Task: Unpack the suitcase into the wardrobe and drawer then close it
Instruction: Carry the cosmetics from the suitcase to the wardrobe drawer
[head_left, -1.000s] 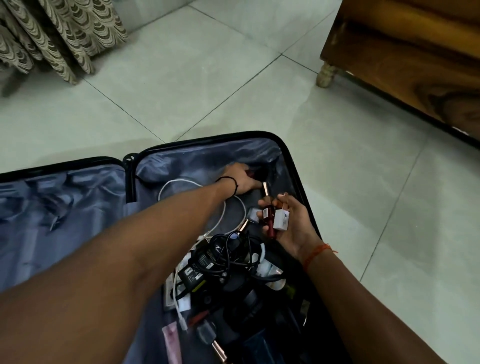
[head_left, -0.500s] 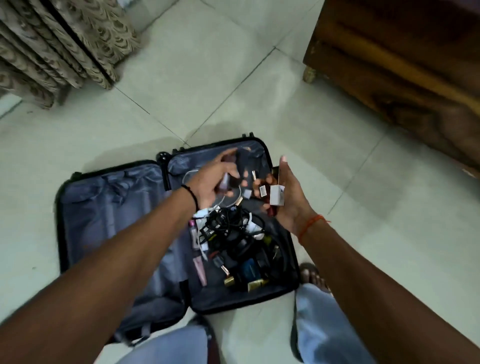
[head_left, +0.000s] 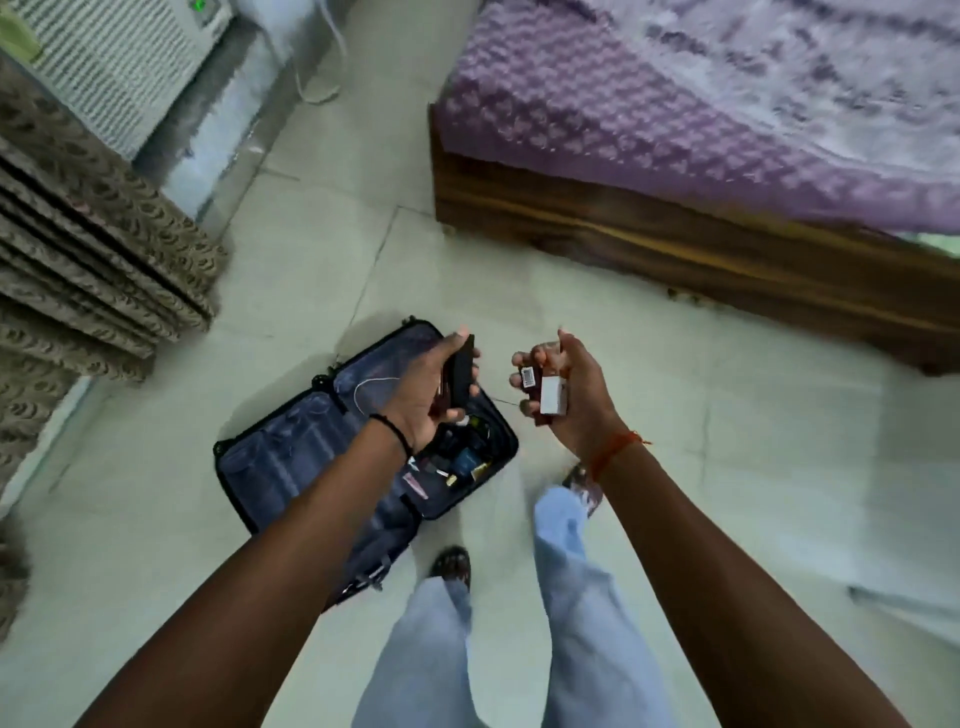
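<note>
Suitcase (head_left: 291, 462): open on floor. My left hand (head_left: 431, 395) grips a flat black item (head_left: 461, 371); my right hand (head_left: 566, 395) clutches a white charger (head_left: 552, 395) and small tubes.

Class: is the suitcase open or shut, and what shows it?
Open: the suitcase lies flat on the floor, both halves spread, lining and leftover items showing.

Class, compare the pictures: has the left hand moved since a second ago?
Yes. The left hand, gripping a dark item, has lifted up out of the open suitcase on the floor.
</note>
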